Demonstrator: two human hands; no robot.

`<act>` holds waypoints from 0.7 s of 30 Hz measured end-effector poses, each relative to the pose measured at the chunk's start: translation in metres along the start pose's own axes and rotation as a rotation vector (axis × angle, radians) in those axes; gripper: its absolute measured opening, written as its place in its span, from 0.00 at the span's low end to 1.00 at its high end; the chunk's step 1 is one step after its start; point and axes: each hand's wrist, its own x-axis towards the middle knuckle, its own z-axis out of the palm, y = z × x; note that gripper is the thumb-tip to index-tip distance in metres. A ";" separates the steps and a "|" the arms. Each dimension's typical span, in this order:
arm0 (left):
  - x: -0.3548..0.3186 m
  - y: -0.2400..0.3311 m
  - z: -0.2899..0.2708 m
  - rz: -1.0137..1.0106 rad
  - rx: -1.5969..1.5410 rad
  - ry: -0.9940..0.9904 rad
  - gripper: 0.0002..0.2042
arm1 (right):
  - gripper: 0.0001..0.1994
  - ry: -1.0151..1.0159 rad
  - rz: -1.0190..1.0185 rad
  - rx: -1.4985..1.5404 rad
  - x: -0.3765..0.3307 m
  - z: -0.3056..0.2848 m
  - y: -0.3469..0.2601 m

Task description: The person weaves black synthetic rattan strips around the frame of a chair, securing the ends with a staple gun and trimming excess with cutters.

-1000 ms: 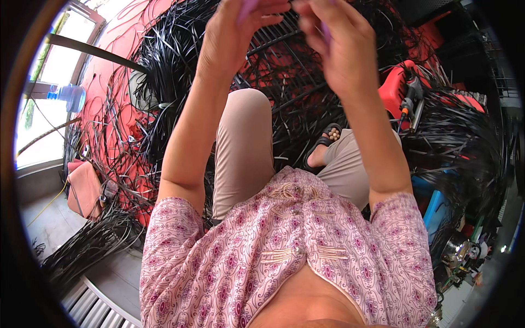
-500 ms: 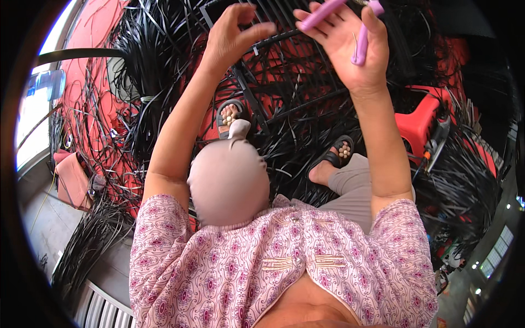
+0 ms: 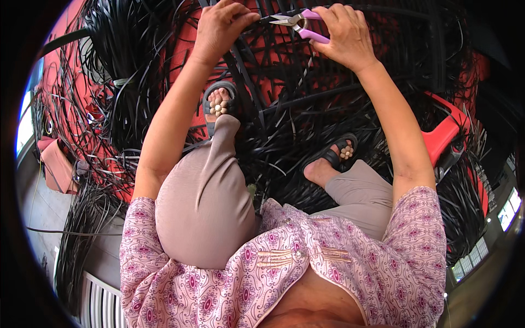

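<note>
Far ahead of me, my right hand (image 3: 347, 38) grips small shears (image 3: 296, 21) by their pink-purple handles. The pale metal blades point left, toward my other hand. My left hand (image 3: 221, 31) is closed, its thumb and fingers pinching a thin black strip, which reaches toward the blade tips. Beneath both hands lies a black frame (image 3: 306, 101) with bars, and many loose flat black strips (image 3: 279, 131) cover it and the ground around it. The far ends of the frame are hidden among the strips.
A large tied bundle of black strips (image 3: 117, 60) lies at the left over red sheeting (image 3: 188, 41). On the right stands a red plastic stool (image 3: 442, 136). A pinkish bag or cloth (image 3: 58, 167) sits at the far left. My sandalled feet (image 3: 219, 104) rest among the strips.
My right hand has turned from palm-up, with the shears lying loosely in it, to gripping them with the blades pointing left. My left fingers have closed on a strip. The view has shifted slightly.
</note>
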 end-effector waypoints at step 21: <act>0.014 0.001 0.007 -0.152 -0.315 0.119 0.09 | 0.16 -0.113 -0.266 -0.144 0.034 0.015 -0.016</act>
